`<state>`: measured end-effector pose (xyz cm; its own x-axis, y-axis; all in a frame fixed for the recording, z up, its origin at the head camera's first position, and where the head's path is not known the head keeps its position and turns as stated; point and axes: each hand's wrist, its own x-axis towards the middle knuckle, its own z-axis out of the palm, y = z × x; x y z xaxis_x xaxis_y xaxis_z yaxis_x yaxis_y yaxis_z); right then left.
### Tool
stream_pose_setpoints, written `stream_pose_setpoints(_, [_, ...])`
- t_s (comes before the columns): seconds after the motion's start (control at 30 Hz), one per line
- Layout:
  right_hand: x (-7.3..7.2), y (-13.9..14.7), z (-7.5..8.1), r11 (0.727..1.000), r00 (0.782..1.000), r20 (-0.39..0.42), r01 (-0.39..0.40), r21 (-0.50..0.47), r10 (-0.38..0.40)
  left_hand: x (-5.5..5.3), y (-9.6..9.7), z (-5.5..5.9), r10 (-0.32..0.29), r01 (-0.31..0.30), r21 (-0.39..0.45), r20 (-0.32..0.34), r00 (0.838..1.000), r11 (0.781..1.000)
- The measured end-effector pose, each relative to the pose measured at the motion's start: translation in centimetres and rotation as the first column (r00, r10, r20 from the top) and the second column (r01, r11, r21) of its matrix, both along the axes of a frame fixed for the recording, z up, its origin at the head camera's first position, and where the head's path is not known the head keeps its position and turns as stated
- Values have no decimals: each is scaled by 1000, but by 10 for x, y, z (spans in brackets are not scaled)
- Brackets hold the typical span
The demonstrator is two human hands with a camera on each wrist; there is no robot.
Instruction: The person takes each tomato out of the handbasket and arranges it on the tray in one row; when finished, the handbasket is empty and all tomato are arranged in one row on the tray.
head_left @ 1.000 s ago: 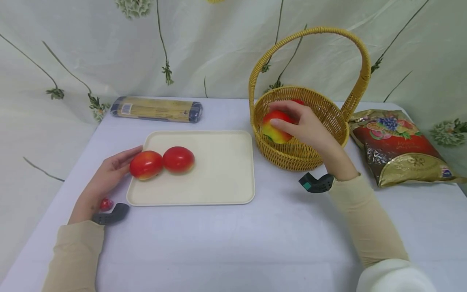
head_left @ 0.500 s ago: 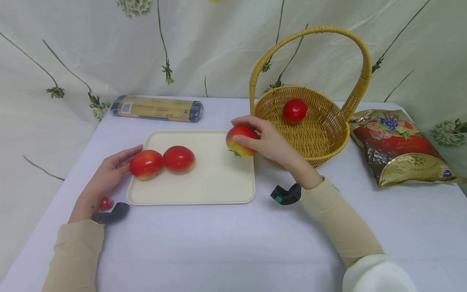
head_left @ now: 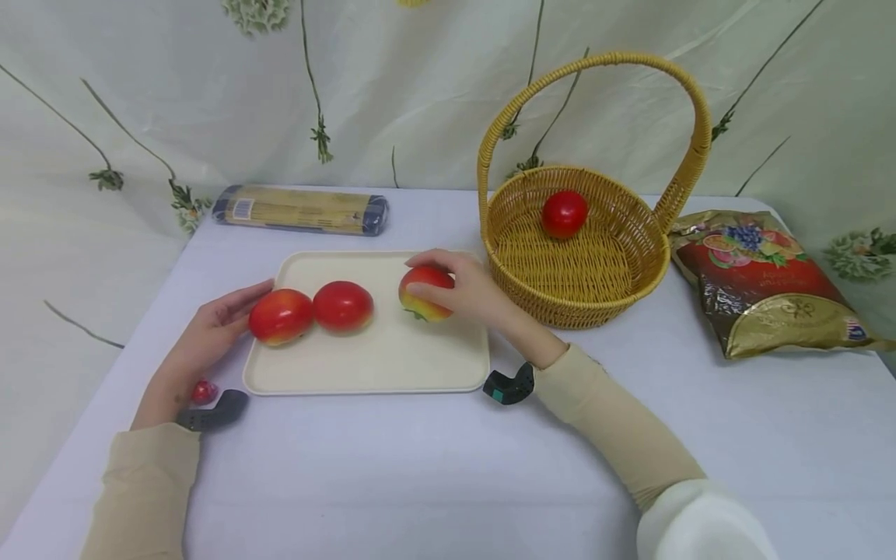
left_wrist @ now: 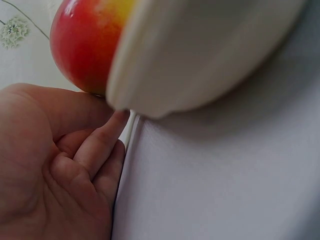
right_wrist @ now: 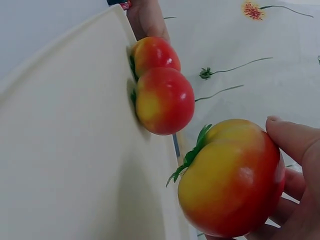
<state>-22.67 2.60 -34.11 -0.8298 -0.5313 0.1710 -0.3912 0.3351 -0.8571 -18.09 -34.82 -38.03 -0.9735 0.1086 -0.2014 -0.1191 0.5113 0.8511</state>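
Two red-yellow tomatoes, a left one [head_left: 281, 316] and a right one [head_left: 343, 306], sit side by side on the cream tray [head_left: 420, 365]. My right hand [head_left: 470, 289] holds a third tomato [right_wrist: 231, 177] over the tray's right half, its green leaves turned toward the tray in the right wrist view. At the tray's left edge is my left hand [head_left: 210, 330], beside the left tomato. The left wrist view shows that thumb and the curled fingers [left_wrist: 97, 150] at the tray's rim [left_wrist: 122, 75]. Another red tomato [head_left: 565, 214] lies in the wicker basket [head_left: 581, 307].
The basket's tall handle [head_left: 616, 58] arches up behind the tray's right side. A shiny fruit-printed bag [head_left: 770, 280] lies right of the basket. Behind the tray is a long wrapped packet [head_left: 301, 208]. A small red wrapped item [head_left: 204, 391] lies by my left wrist.
My right hand has carried its tomato out of the basket, leftward and toward me, over the tray. My left hand and the two tomatoes beside it have stayed put.
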Motion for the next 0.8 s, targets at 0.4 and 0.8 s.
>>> stream_pose_setpoints(0.4, [1,-19,-15,997,999,-16,40,71,-39,0,1,0,-6,6,-4,-17,1000,1000])
stream_pose_setpoints(0.8, [1,-22,-22,995,999,-31,13,100,-10,-1,-1,-1,5,-5,3,6,1000,1000])
